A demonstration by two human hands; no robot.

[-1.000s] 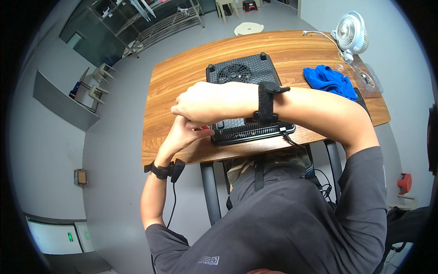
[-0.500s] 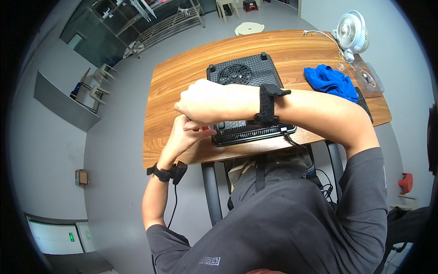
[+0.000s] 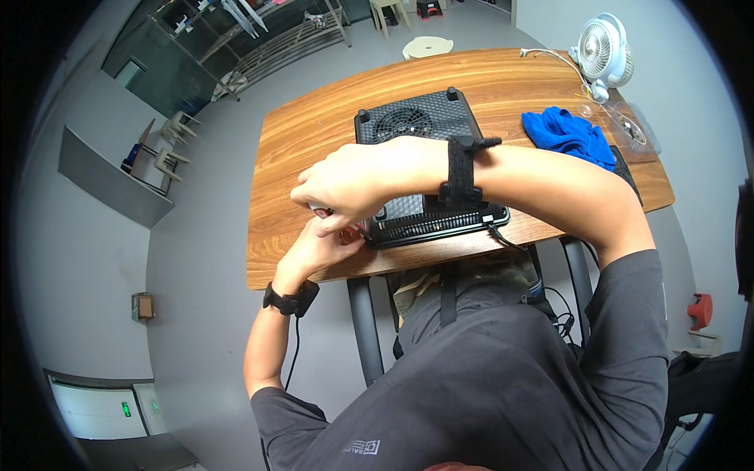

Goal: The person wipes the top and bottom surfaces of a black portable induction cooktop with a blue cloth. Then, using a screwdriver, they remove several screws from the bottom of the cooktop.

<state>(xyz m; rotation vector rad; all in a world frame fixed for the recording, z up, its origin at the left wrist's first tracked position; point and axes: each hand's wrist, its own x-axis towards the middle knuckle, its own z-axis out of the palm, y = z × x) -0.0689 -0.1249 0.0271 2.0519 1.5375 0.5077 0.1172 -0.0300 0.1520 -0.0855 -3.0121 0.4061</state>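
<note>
At mid-frame the black fan base [image 3: 457, 114] is lying feet-up, probably for underside access, while the right hand [image 3: 357, 179] is clasping a small white-and-red object [image 3: 320, 211], the left hand's [image 3: 316, 251] hold being impossible to tell.

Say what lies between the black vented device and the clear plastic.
Head view: a crumpled blue cloth lies between the black device and the clear plastic.

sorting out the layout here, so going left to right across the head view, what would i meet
Wall box → left hand → black device → blue cloth → red object
</note>
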